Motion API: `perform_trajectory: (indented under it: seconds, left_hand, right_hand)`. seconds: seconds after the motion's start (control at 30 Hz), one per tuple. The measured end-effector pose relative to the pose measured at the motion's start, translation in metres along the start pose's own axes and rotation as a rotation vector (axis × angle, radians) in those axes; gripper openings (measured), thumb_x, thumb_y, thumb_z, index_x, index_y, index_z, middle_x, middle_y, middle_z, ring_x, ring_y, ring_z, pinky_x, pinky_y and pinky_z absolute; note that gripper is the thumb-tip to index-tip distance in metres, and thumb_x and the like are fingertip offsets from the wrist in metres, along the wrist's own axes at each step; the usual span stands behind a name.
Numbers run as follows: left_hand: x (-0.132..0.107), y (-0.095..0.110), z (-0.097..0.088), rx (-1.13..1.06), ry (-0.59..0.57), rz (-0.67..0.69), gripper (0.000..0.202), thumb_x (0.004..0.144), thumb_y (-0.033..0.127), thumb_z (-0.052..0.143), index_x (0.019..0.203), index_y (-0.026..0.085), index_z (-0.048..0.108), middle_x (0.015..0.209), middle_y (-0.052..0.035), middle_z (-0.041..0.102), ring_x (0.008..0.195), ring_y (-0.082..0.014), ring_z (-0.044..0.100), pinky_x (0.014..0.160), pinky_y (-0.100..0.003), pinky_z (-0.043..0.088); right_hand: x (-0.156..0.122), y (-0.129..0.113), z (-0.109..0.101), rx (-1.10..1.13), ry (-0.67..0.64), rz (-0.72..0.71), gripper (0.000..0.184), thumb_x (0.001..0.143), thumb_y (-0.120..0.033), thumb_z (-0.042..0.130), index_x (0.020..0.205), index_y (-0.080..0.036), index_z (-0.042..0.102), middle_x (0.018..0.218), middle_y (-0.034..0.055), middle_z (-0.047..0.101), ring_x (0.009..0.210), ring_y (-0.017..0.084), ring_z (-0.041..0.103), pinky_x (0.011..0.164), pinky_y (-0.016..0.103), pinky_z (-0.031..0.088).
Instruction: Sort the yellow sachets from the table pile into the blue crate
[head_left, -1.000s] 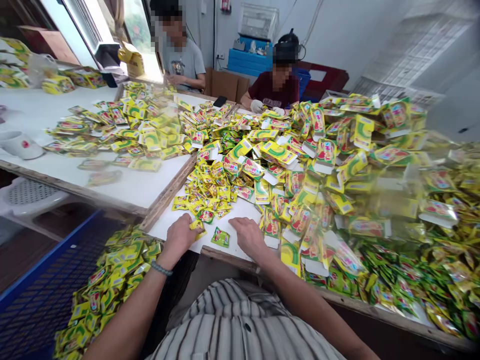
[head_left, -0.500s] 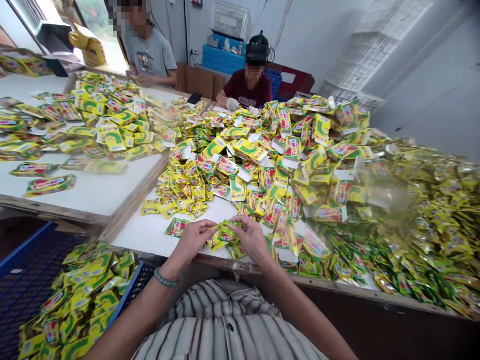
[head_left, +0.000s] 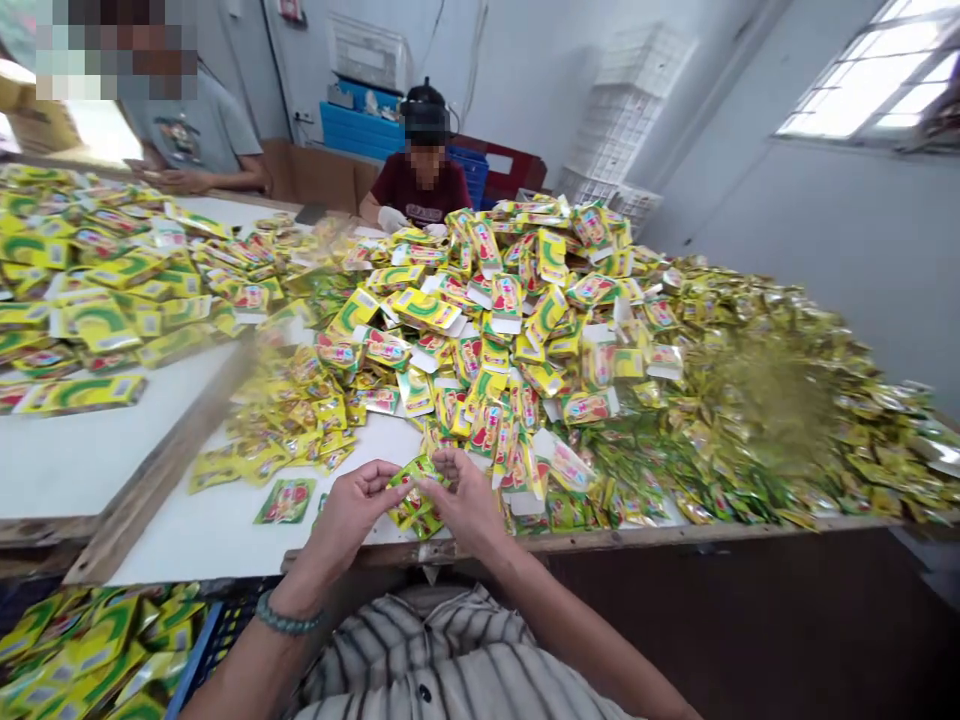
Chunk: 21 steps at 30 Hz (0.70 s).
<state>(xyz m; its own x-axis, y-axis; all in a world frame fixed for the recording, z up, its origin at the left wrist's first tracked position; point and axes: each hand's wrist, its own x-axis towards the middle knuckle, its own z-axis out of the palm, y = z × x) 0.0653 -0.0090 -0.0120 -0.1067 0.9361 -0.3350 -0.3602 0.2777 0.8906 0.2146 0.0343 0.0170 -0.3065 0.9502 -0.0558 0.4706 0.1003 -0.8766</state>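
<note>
My left hand [head_left: 351,517] and my right hand [head_left: 466,502] meet just above the near edge of the white table [head_left: 217,520]. Both pinch a small bunch of yellow-green sachets [head_left: 412,495] held between them. One loose sachet [head_left: 286,500] lies flat on the table to the left of my left hand. A large heap of yellow-green sachets and packets [head_left: 525,350] rises right behind my hands and spreads to the right.
A second white table [head_left: 82,455] with more packets stands at the left, with a wooden edge between. A blue crate [head_left: 82,655] of sachets sits low at the left. Two people sit at the far side. White crates are stacked at the back wall.
My hands left the table top, came together and picked up sachets, which they now hold. The view has swung to the right.
</note>
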Motion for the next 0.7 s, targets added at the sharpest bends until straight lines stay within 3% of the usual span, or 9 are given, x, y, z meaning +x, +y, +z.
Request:
perform_trajectory:
  seconds: [0.13,0.23,0.33,0.4,0.53,0.7]
  left_hand:
    - [0.009,0.011,0.018,-0.002,-0.142,-0.004,0.036,0.061,0.041,0.081,0.084,0.018,0.066,0.073,-0.0020,0.072,0.068,-0.0163,0.065,0.065,-0.025,0.051]
    - [0.016,0.019,0.034,0.045,-0.131,0.013,0.037,0.067,0.046,0.076,0.086,0.018,0.065,0.073,-0.0025,0.071,0.066,-0.0161,0.065,0.063,-0.026,0.051]
    - [0.023,0.020,0.044,0.134,-0.100,0.015,0.038,0.066,0.050,0.075,0.079,0.016,0.065,0.069,-0.0025,0.069,0.062,-0.0161,0.064,0.061,-0.026,0.051]
    - [0.027,0.017,0.049,0.159,-0.084,-0.015,0.040,0.063,0.052,0.075,0.077,0.016,0.065,0.067,-0.0026,0.069,0.061,-0.0166,0.065,0.060,-0.026,0.050]
    - [0.029,0.009,0.050,0.128,-0.052,-0.056,0.044,0.060,0.055,0.076,0.076,0.016,0.065,0.067,-0.0040,0.071,0.060,-0.0171,0.065,0.060,-0.027,0.051]
    - [0.020,0.015,0.033,0.035,-0.027,-0.089,0.046,0.063,0.056,0.075,0.076,0.014,0.065,0.073,-0.0065,0.073,0.059,-0.0142,0.065,0.058,-0.024,0.050]
  right_hand:
    - [-0.007,-0.020,-0.041,-0.095,-0.102,0.015,0.023,0.080,-0.040,0.064,0.078,-0.017,0.064,0.071,-0.0001,0.064,0.067,0.015,0.055,0.060,0.024,0.043]
    - [-0.015,-0.021,-0.079,-0.026,-0.001,0.062,0.023,0.081,-0.040,0.064,0.082,-0.017,0.065,0.074,-0.0001,0.065,0.067,0.015,0.056,0.061,0.024,0.044]
    - [-0.020,-0.006,-0.106,0.071,0.027,0.130,0.028,0.082,-0.044,0.063,0.092,-0.018,0.066,0.084,0.0022,0.068,0.076,0.018,0.061,0.067,0.027,0.048]
    - [-0.019,0.007,-0.109,0.032,0.065,0.105,0.029,0.081,-0.044,0.064,0.093,-0.018,0.068,0.090,0.0043,0.068,0.086,0.021,0.061,0.074,0.031,0.050]
    - [-0.003,0.025,-0.092,-0.162,0.196,0.007,0.025,0.077,-0.040,0.068,0.091,-0.019,0.070,0.110,0.0091,0.062,0.106,0.026,0.055,0.093,0.039,0.045]
    - [0.017,0.025,-0.076,-0.206,0.164,-0.079,0.023,0.079,-0.033,0.068,0.099,-0.022,0.070,0.119,0.0090,0.057,0.115,0.025,0.052,0.097,0.038,0.044]
